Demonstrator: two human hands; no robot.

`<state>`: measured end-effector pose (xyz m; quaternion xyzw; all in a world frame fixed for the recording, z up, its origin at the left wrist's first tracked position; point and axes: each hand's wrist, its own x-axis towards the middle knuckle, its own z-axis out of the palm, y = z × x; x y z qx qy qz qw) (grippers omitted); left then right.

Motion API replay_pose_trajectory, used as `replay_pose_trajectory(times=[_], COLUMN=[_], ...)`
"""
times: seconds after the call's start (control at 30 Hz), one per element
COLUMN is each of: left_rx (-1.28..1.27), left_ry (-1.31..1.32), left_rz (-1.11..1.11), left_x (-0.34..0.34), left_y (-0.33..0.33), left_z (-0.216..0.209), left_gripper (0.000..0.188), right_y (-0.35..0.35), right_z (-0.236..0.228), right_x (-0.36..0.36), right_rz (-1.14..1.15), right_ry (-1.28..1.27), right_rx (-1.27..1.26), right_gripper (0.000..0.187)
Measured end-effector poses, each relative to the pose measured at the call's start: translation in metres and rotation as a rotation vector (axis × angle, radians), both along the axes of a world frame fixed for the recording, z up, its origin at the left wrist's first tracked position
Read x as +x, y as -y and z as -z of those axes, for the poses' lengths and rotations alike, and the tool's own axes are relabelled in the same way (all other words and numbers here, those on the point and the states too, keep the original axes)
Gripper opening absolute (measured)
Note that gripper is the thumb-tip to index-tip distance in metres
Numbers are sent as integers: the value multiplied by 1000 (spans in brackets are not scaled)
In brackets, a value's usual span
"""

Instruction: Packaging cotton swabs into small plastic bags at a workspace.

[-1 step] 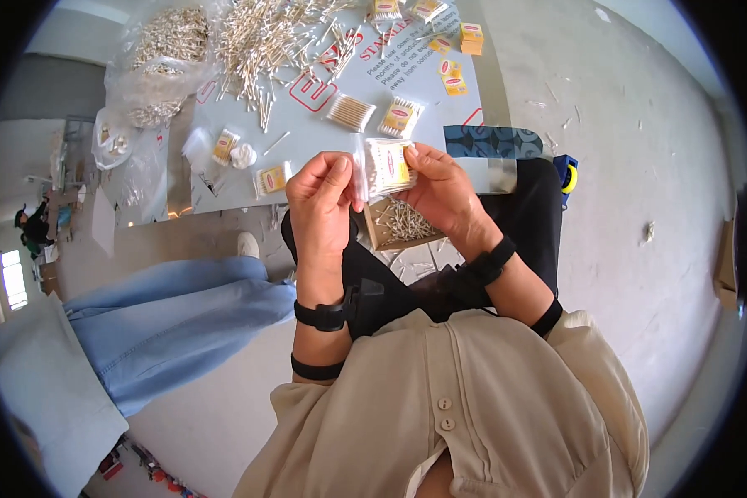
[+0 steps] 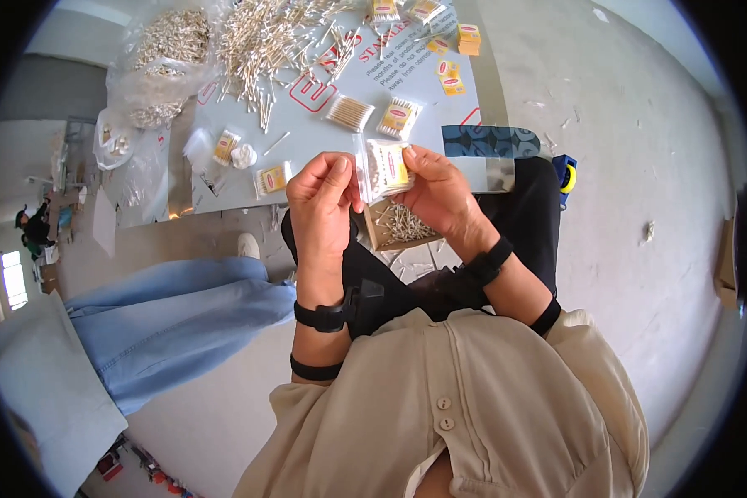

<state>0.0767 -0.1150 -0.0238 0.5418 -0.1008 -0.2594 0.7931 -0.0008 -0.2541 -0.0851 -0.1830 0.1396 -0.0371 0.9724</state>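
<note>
Between my two hands is a small clear plastic bag of cotton swabs [image 2: 382, 170], with a yellow label card inside. The thumb and fingers of my left hand [image 2: 319, 203] pinch its clear open-looking edge. My right hand [image 2: 444, 192] grips the opposite side, thumb on the front by the card. Just beyond the bag, a loose row of swabs [image 2: 349, 113] lies on the table beside a filled swab bag [image 2: 399, 118]. Two more filled bags [image 2: 227, 148] and a crumpled white piece [image 2: 243, 155] rest left of my hands.
A large heap of loose swabs [image 2: 266, 50] and a big plastic sack of swabs [image 2: 170, 40] cover the far left. Yellow cards [image 2: 451, 83] lie far right. Below my hands stands a cardboard box [image 2: 372, 231] of swabs. A person in jeans [image 2: 174, 324] is at left.
</note>
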Motion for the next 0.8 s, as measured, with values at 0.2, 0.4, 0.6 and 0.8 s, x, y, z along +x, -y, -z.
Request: replay_pose_trajectory(times=[0.2,0.4,0.6,0.8], left_rx=[-23,2,19,48], left_ry=[130,402,359,322], left_rz=[-35,22,56,-54], left_x=[-26,-28,-32,-33], left_y=[2,-1,-4,-9], left_z=[-17,-27,-27,-23], left_gripper=[14,14,7,7], right_y=[-12,-10,-18,-10], right_z=[-16,-12,-17,-36], right_x=[-20,-27,-35,-46], right_rz=[-30,-229,-479,14], right_ry=[55,121,62,-159], right_rx=[73,246,254,-329], right_gripper=[34,34,48,49])
